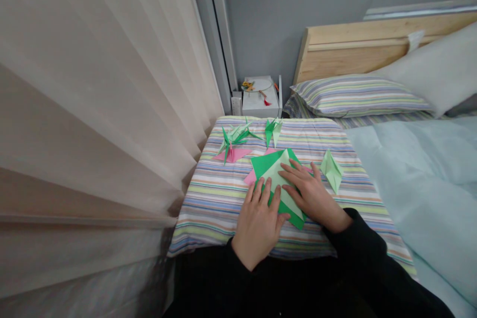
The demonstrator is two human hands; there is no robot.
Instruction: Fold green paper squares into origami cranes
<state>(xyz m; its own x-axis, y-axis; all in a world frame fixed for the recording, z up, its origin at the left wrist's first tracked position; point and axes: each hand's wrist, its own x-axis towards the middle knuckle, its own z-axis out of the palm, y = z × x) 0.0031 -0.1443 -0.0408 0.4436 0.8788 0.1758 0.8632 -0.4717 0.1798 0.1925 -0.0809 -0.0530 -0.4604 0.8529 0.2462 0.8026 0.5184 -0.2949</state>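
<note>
A green sheet of origami paper (pixel 263 163), darker on one side and pale on the other, lies partly folded on the striped cloth. My left hand (pixel 260 218) rests flat on its lower left part, fingers spread. On its right side lies my right hand (pixel 307 190), fingers stretched out over the paper. Pink paper (pixel 250 177) peeks out from beneath the green sheet. A pale green folded paper piece (pixel 331 171) sits to the right of my right hand. Parts of the sheet are hidden under both hands.
Folded green paper cranes (pixel 236 136) and a pink one (pixel 231 154) lie at the back left. Two green folded pieces (pixel 273 130) are behind the sheet. A white bedside cabinet (pixel 261 104) stands beyond, a curtain (pixel 149 84) at left, a bed with a striped pillow (pixel 361 93) at right.
</note>
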